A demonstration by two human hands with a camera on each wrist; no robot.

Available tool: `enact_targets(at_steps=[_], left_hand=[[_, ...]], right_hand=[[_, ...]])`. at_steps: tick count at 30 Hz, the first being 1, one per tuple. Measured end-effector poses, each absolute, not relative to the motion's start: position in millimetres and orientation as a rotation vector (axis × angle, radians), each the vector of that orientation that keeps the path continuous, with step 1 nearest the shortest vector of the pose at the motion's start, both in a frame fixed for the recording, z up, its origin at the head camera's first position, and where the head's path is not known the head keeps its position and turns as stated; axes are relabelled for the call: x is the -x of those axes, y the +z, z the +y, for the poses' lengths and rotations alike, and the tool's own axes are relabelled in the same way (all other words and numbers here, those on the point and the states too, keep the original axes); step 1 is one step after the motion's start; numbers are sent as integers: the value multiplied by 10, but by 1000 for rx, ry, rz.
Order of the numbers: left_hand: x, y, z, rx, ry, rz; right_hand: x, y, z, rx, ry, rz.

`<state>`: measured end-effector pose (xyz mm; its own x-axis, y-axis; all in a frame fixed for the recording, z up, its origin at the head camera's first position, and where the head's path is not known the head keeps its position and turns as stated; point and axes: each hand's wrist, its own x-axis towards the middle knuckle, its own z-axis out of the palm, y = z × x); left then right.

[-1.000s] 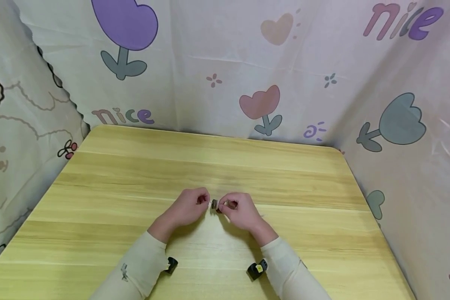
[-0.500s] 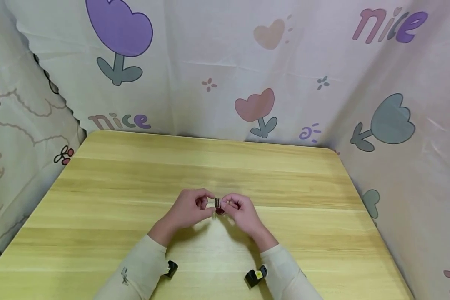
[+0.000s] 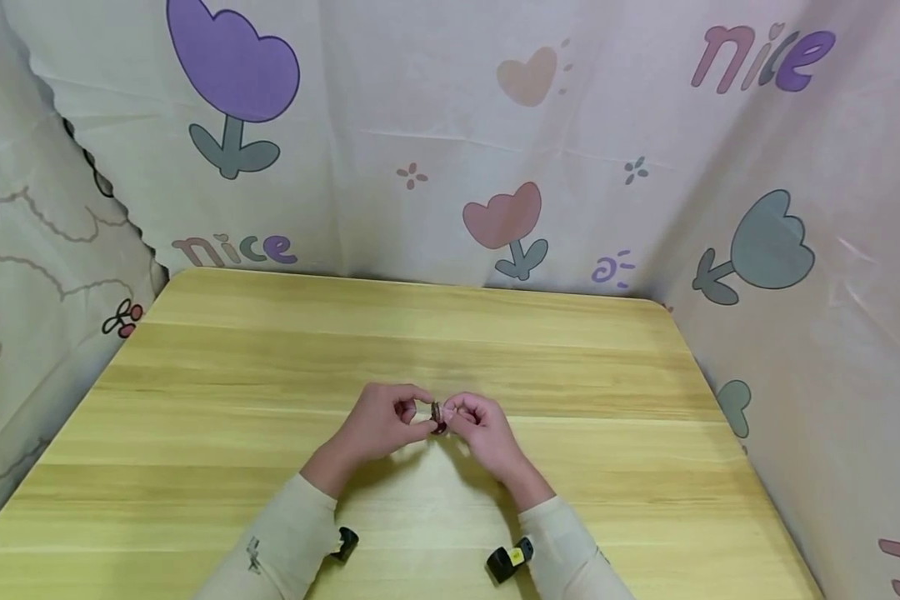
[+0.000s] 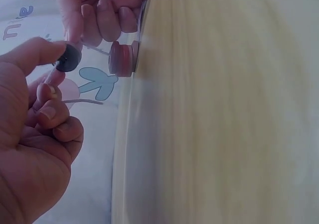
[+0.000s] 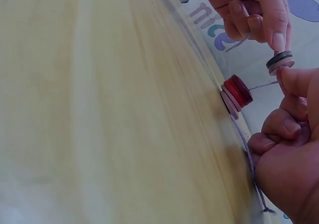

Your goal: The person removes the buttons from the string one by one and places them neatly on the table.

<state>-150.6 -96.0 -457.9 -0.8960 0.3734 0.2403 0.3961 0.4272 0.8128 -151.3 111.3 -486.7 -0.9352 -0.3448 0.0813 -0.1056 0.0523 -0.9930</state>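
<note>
My left hand [image 3: 378, 425] pinches a dark, button-like disc [image 4: 70, 58] by its rim between thumb and index finger. A pinkish disc lies flat against it in the right wrist view. Right beside these discs, the thumb and finger of my right hand [image 3: 487, 433] pinch a thin pale string [image 5: 264, 84]. Lower on that string hangs a stack of red and pinkish discs [image 5: 237, 91], near the table surface. From the stack the string's tail runs down to a knot [image 5: 267, 210]. A short string end [image 4: 84, 102] sticks out by my left hand's curled fingers.
Both hands work above the middle of a wood-grain table [image 3: 270, 358]. Behind it and at both sides hangs a pale printed cloth [image 3: 390, 100]. A small black wrist camera [image 3: 506, 562] sits at the right sleeve, another [image 3: 345, 543] at the left.
A second ago my left fingertips were closed together just left of the discs. They have since spread and moved right onto the disc's rim. My right hand has stayed nearly in place.
</note>
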Motion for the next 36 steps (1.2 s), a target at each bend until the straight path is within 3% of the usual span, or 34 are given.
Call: enact_targets(at_steps=[12, 36], left_hand=[[1513, -4566, -939, 681, -1499, -2650], [1506, -4517, -1162, 537, -1516, -2729]], right_hand=[[1405, -4561, 1073, 501, -1969, 2157], [1396, -4567, 1067, 476, -1987, 2136]])
